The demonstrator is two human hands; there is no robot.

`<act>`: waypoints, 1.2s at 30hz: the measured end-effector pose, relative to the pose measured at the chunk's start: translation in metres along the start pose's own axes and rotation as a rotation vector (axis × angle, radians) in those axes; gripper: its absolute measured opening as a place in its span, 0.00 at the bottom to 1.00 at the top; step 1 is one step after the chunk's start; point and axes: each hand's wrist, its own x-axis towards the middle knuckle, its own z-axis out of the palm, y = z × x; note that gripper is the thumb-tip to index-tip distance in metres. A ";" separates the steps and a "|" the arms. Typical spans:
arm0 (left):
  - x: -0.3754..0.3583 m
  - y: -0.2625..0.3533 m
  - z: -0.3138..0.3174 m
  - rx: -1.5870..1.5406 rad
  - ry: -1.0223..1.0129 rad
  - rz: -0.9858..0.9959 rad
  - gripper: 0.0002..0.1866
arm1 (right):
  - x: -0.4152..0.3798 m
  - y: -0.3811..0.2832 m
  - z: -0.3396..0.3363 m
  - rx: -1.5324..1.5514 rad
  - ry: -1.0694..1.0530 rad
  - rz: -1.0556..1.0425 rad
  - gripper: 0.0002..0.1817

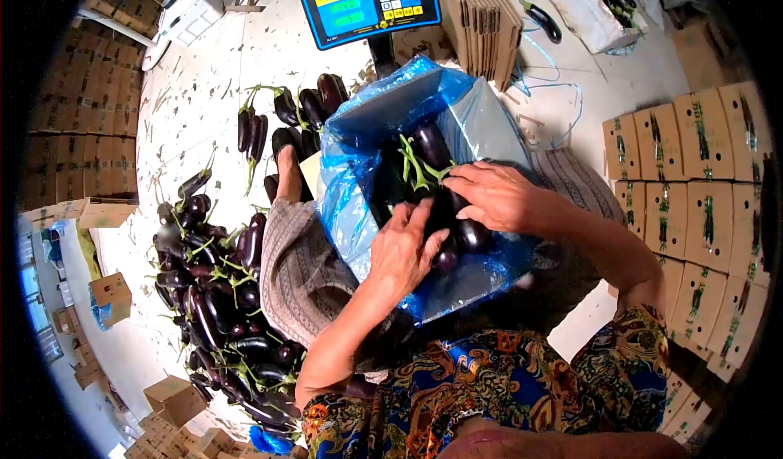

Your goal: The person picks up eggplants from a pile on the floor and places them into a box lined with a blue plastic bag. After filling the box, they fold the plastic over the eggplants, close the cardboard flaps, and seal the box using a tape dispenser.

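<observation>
Well, the left hand (405, 247), fingers spread, and the right hand (499, 198), fingers bent, lie over glossy dark-purple eggplants (431, 143) inside an open box lined with blue plastic (485, 121); whether they grip, I can't tell. Left of the box sprawls a loose eggplant heap (204, 316); beyond the box, a blue-edged scale display (371, 6).

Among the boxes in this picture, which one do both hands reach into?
The open box lined with blue plastic, below the scale display: left hand and right hand are among its eggplants, whereas neither touches the stacked cartons at right.
</observation>
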 end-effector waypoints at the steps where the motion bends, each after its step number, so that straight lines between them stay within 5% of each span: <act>1: -0.007 -0.002 0.000 -0.018 -0.005 0.036 0.26 | 0.000 -0.003 -0.003 0.002 0.012 0.030 0.25; 5: -0.018 -0.012 0.000 -0.100 -0.088 0.031 0.25 | 0.002 0.008 -0.014 -0.170 0.009 -0.038 0.25; 9: -0.019 -0.008 -0.010 -0.154 -0.091 0.066 0.25 | 0.000 0.004 -0.029 0.024 -0.142 0.341 0.25; 12: -0.018 0.001 -0.015 -0.175 -0.114 0.079 0.25 | -0.010 0.011 -0.019 0.022 -0.017 0.207 0.26; 21: -0.022 0.007 -0.019 -0.179 -0.179 0.147 0.26 | -0.003 0.002 -0.020 0.000 -0.176 0.280 0.26; 27: -0.068 0.011 -0.071 -0.433 0.056 0.198 0.22 | 0.024 -0.054 -0.034 -0.004 -0.304 0.457 0.24; 29: -0.113 0.000 -0.082 -0.606 0.246 0.130 0.19 | 0.019 -0.060 -0.014 -0.107 -0.415 0.466 0.25; 33: -0.192 -0.012 -0.088 -0.998 0.553 -0.438 0.14 | 0.017 -0.046 0.004 -0.162 -0.472 0.426 0.25; 36: -0.239 -0.054 -0.062 -1.004 0.891 -0.708 0.12 | 0.023 -0.046 0.012 -0.023 -0.416 0.343 0.24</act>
